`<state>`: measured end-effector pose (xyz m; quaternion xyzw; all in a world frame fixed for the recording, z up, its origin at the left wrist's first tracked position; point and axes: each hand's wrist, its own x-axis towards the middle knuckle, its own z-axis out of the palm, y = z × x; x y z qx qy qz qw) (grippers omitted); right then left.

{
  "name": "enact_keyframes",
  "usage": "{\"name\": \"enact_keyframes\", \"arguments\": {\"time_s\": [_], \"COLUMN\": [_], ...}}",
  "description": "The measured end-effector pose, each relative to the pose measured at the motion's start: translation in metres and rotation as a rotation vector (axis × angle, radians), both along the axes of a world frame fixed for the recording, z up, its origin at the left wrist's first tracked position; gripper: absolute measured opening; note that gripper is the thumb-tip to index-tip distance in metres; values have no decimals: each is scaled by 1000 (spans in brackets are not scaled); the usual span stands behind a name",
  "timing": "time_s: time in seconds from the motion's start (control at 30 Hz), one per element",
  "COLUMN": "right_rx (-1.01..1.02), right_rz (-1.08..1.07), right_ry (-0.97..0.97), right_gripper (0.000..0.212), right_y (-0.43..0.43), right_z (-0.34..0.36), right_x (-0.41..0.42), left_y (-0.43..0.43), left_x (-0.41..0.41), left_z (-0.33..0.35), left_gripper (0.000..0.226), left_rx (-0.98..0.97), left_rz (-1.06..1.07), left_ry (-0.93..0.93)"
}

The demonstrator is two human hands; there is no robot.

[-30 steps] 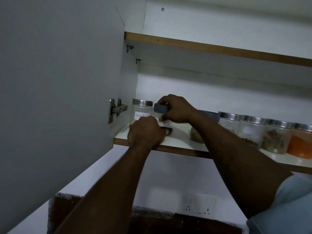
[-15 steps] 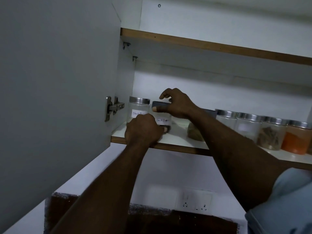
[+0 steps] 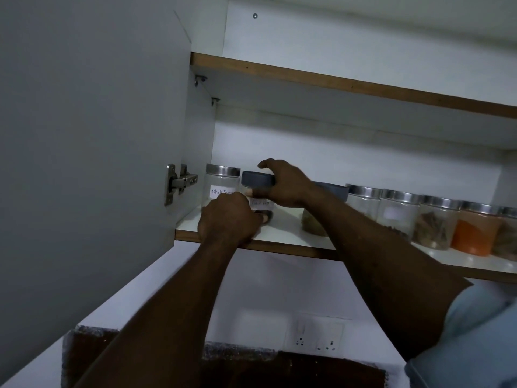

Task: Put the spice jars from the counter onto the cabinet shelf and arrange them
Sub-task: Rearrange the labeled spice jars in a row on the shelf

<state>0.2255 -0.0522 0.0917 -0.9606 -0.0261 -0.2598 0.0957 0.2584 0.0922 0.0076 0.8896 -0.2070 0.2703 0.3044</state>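
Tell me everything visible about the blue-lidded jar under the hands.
The blue-lidded jar is a clear, plastic-looking container with a dark grey-blue round lid, closed, and a white handwritten label, partly hidden. Something dark lies at its bottom. It stands upright near the left end of the shelf, just beside a silver-lidded jar. The right hand grips its lid; the left hand curls round its base.
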Motion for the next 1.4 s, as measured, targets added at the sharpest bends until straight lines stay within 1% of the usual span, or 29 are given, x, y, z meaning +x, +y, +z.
{"name": "enact_keyframes", "arguments": {"time_s": [0.07, 0.17, 0.23, 0.3, 0.37, 0.47, 0.53, 0.63, 0.7, 0.83, 0.9, 0.93, 1.0, 1.03, 1.1, 1.17, 1.23, 1.3, 1.4], "right_rx": [-36, -207, -326, -448, -505, -517, -513, -457, -367, -1, 168, 205, 193, 158, 94, 84, 155, 276, 403], "right_rz": [-37, -155, -254, -365, -459, -496, -494, -468, -391, -125, -37, -18, -28, -53, -94, -99, -89, -67, -19], "right_ry": [-96, -272, -336, -289, -163, -23, -24, -117, -165, -155, -173, -196, -238, -250, -254, -285, -340, -378, -392], "right_gripper": [77, 63, 62, 69, 76, 78, 76, 77, 72, 39, 32, 33, 32, 39, 59, 67, 64, 61, 67], "right_y": [-5, -20, -34, -48, -55, -55, -52, -45, -46, -65, -76, -78, -78, -77, -73, -69, -68, -68, -68], "right_z": [11, 32, 39, 38, 32, 14, -1, -19, -23, -12, -6, -5, -12, -18, -32, -43, -48, -52, -55], "right_x": [-17, -47, -66, -80, -85, -82, -75, -61, -50, -53, -59, -59, -52, -47, -37, -31, -28, -29, -31], "left_y": [1, 4, 4, 2, -2, -17, -33, -42, -42, -45, -46, -46, -45, -46, -47, -48, -47, -47, -47], "left_x": [-1, 0, -2, -5, -10, -23, -36, -39, -31, -29, -31, -31, -28, -27, -27, -27, -27, -28, -29], "left_z": [1, 4, 4, 6, 10, 12, 8, 3, 3, 7, 10, 11, 11, 10, 9, 8, 8, 8, 10], "left_gripper": [54, 48, 49, 52, 50, 43, 36, 37, 40, 46, 47, 45, 38, 36, 34, 32, 31, 35, 37], "left_rx": [-2, 34, 68, 97, 141, 232, 286, 265, 241, 222, 206, 200, 205, 205, 203, 196, 182, 179, 192], "left_rz": [-8, -7, -12, -21, -36, -188, -296, -306, -279, -282, -293, -296, -301, -303, -302, -295, -292, -279, -266], "left_ry": [-16, -45, -69, -76, -67, -11, -16, -28, -32, -26, -14, -10, -7, -7, -20, -39, -48, -43, -32]}}
